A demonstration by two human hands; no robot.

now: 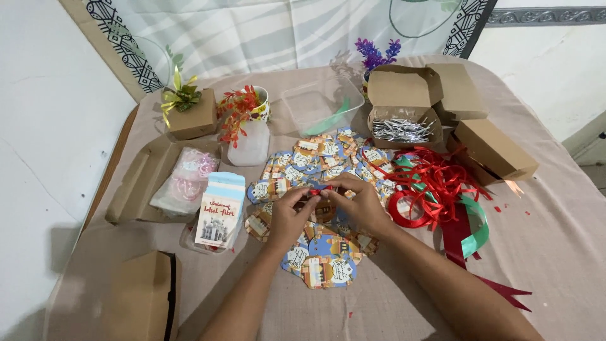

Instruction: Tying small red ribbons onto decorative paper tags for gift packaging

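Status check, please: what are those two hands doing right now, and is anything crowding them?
Left hand and right hand together, pinching a small red ribbon piece. Hands over the scattered paper tags. Red ribbon tangle close at right, not touching.

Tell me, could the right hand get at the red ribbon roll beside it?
Probably yes: the red ribbon roll lies uncovered just beside the right hand, though that hand is busy pinching a small red piece.

Both hands, left and right, together at centre, fingertips pinched, forearms angled inward.
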